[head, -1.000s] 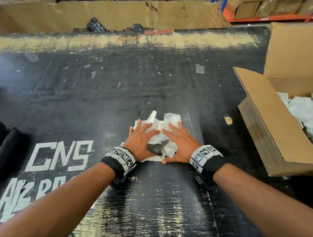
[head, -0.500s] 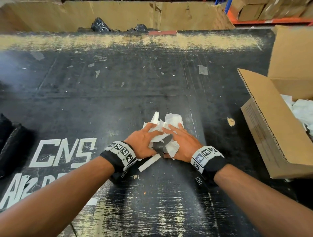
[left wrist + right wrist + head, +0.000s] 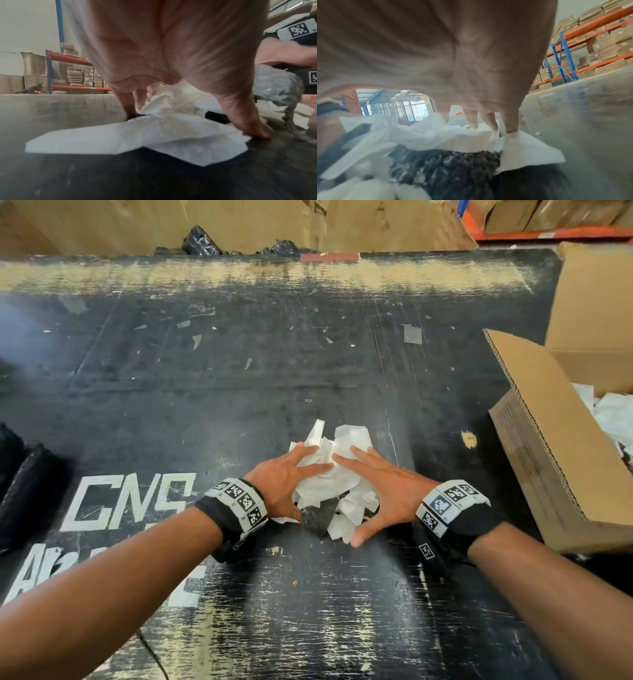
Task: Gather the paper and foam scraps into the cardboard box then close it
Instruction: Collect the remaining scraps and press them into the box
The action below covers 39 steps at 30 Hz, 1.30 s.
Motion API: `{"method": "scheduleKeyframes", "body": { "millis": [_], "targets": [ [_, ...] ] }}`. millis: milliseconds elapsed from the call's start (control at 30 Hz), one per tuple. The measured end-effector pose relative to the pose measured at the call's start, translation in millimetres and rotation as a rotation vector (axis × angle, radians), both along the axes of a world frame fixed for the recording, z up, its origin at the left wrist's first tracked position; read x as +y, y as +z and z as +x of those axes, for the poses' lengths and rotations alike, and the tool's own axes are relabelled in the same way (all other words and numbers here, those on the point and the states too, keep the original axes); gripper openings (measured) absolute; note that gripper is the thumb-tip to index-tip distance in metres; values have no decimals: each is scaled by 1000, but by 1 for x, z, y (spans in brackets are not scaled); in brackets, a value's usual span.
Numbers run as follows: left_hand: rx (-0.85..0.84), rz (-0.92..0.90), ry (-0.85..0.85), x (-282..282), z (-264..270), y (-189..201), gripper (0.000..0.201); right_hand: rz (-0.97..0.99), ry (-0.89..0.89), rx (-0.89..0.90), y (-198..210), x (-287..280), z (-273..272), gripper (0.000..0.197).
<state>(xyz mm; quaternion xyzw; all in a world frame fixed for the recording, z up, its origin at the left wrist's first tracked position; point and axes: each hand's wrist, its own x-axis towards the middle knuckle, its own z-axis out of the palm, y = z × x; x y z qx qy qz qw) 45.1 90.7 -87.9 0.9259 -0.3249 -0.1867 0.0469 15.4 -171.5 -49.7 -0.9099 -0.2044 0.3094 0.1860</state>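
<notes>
A heap of white paper scraps (image 3: 337, 474) with a dark foam piece (image 3: 318, 517) at its near edge lies on the black table (image 3: 239, 405). My left hand (image 3: 291, 474) presses on the heap from the left and my right hand (image 3: 380, 484) from the right, fingers stretched over the top. The right thumb hooks under the near edge. The left wrist view shows the left hand (image 3: 171, 54) with fingertips down on flat paper (image 3: 137, 135). The right wrist view shows the right hand (image 3: 453, 54) resting on paper (image 3: 436, 138) above the foam (image 3: 445, 169). The open cardboard box (image 3: 555, 460) stands at the right, with white scraps (image 3: 613, 416) inside.
Tiny paper and tape bits (image 3: 411, 333) dot the far half of the table, and a tan chip (image 3: 468, 438) lies near the box. Black bundles (image 3: 20, 484) sit at the left edge. White lettering (image 3: 130, 501) marks the table. A tall cardboard wall (image 3: 239, 224) runs behind.
Both hands have squeezed the heap together from its sides. The long white strip that stuck out under my left hand is now tucked in, and the right thumb has gone under the near edge.
</notes>
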Motion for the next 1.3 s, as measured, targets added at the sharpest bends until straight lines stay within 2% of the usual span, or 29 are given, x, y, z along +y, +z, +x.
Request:
{"method": "scheduleKeyframes", "body": {
  "millis": [100, 200, 267, 367, 433, 500, 600, 733, 867, 1033, 1200, 1300],
  "targets": [
    [-29, -6, 11, -3, -2, 1, 100, -11, -95, -4, 0, 15, -5, 126],
    [-43, 26, 3, -6, -3, 2, 101, -61, -114, -88, -18, 37, -9, 115],
    [-2, -1, 1, -4, -2, 0, 112, -107, -92, -164, -30, 45, -9, 106],
    [125, -33, -7, 4, 2, 1, 133, -139, -84, -218, -37, 46, -7, 104],
    [174, -21, 23, 3, 1, 4, 134, -140, -103, -236, -39, 45, -4, 102],
    [178, -28, 69, -1, -4, 6, 130, -145, -118, -247, -38, 45, -3, 99],
    [84, -49, 90, -9, -12, 0, 117, -166, -112, -246, -34, 46, -3, 99],
    [49, 24, 119, -12, -18, -4, 112, -228, -162, -257, -26, 39, -9, 118],
    [96, 9, 153, -14, -25, -9, 112, -211, -241, -136, -30, 33, -22, 125],
    [78, -100, 153, -17, -24, -8, 94, -176, -208, -146, -32, 37, -23, 104],
    [-4, -80, 220, -29, -21, 0, 64, -163, -207, -240, -23, 42, -15, 81],
    [-31, -71, 233, -36, -23, 7, 55, -141, -220, -270, -23, 45, -13, 69]
  ]
}}
